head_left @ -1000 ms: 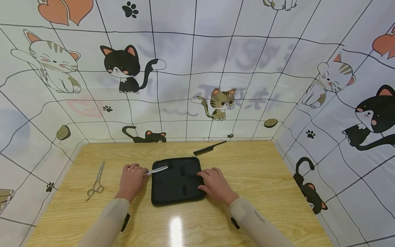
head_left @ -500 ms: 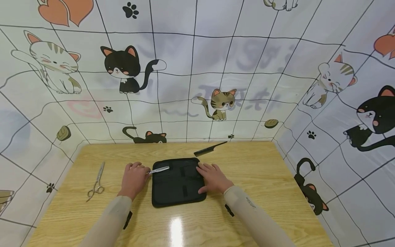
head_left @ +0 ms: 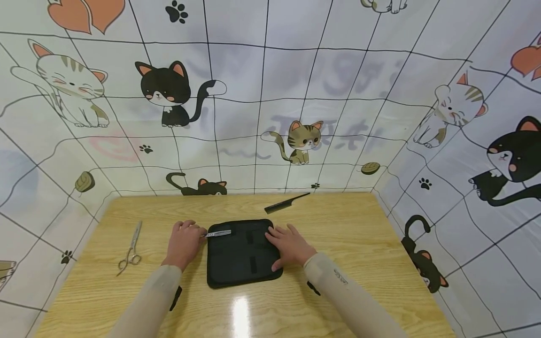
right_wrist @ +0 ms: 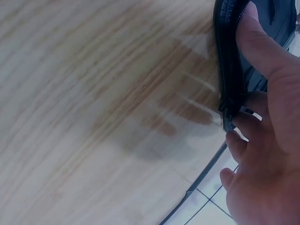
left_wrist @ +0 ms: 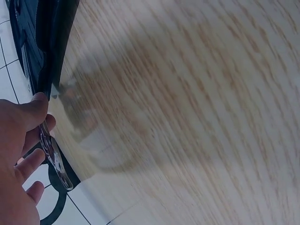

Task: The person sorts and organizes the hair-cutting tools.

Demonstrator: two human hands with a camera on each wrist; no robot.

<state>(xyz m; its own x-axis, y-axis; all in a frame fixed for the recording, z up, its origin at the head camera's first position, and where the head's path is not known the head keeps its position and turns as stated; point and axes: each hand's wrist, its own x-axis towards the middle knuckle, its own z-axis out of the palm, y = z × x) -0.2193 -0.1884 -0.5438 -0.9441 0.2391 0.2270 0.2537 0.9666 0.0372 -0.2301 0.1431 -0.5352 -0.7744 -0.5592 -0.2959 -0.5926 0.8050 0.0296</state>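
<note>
A black zip case [head_left: 234, 265] lies in the middle of the table, its inner side with small dark straps facing up. At its left edge my left hand [head_left: 183, 244] pinches a pair of silver scissors [head_left: 220, 233], whose blades lie over the case's upper left part. The left wrist view shows the thumb on the metal, with the scissors' handle [left_wrist: 57, 165] running down past the fingers. My right hand [head_left: 291, 245] rests spread on the case's right edge. In the right wrist view, the thumb touches the zipped rim [right_wrist: 230, 61] and the other fingers are at its corner.
A second pair of silver scissors [head_left: 132, 251] lies on the table [head_left: 346, 234] at the left. Behind the case, near the back edge, is a black tail comb [head_left: 283, 205]. A cat-patterned cloth [head_left: 241, 117] surrounds the table's back and sides.
The case has slid slightly toward me. My right hand has shifted a little left along its edge. The scissors in my left hand lie flatter across the case.
</note>
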